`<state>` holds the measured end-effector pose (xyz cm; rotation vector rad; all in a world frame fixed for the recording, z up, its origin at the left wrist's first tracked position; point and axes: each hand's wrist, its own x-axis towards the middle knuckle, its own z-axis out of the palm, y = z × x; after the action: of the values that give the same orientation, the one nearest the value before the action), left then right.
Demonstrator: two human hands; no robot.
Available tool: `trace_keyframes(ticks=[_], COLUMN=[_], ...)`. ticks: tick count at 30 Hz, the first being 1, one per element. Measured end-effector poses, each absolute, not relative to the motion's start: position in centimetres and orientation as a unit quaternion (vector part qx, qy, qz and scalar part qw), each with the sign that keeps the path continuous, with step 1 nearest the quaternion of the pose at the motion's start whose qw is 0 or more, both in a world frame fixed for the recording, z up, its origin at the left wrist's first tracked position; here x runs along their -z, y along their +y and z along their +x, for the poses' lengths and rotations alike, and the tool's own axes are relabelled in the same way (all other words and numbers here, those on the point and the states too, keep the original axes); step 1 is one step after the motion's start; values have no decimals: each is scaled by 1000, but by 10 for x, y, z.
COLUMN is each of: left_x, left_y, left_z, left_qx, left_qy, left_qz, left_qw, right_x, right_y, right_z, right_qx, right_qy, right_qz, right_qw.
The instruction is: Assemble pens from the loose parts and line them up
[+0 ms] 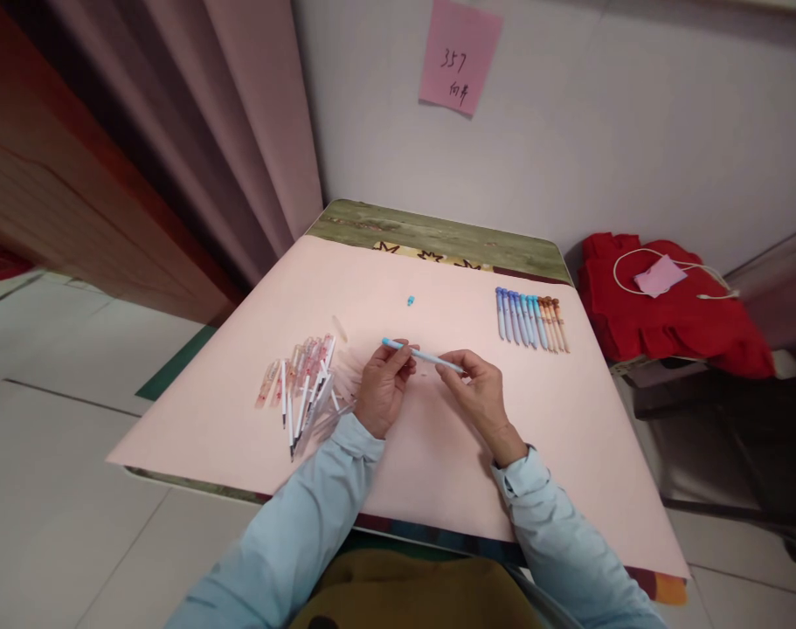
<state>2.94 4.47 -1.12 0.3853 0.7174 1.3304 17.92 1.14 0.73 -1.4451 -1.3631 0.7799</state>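
Note:
A light blue pen (pixel 430 356) is held slanting above the pink table sheet (pixel 450 463). My left hand (pixel 384 384) grips it near its bright blue end, thumb on top. My right hand (pixel 477 391) pinches the other end, at the right, between thumb and fingers. Past my hands lies a small bright blue piece (pixel 411 300) on the sheet. To the left of my left hand are loose white pen refills (pixel 299 411) and clear pen barrels (pixel 309 356) with pinkish prints, partly overlapping.
A row of blue and brown pens (pixel 532 321) lies at the right of the sheet. Beyond the table's right edge is a red cloth-covered seat (pixel 673 323) with a white cable (pixel 624 271). A pink note (pixel 461 57) hangs on the wall behind.

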Motion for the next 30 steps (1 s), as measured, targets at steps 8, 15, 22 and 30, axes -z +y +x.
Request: trace_keyframes(ticks=[8, 15, 22, 30], left_x=[5, 5, 7, 8], left_y=[42, 43, 43, 43], left_z=[31, 31, 30, 31], left_qx=[-610, -620, -619, -604], left_qy=[325, 328, 332, 326], left_qz=[166, 159, 163, 171], left_qw=[704, 695, 693, 707], right_x=[-12, -13, -14, -14], right_y=[9, 10, 9, 8], right_z=[181, 182, 185, 178], right_qx=[-291, -323, -304, -238], right_qy=[-606, -583, -596, -615], right_qz=[-621, -606, -617, -603], right_qw=[404, 434, 413, 449])
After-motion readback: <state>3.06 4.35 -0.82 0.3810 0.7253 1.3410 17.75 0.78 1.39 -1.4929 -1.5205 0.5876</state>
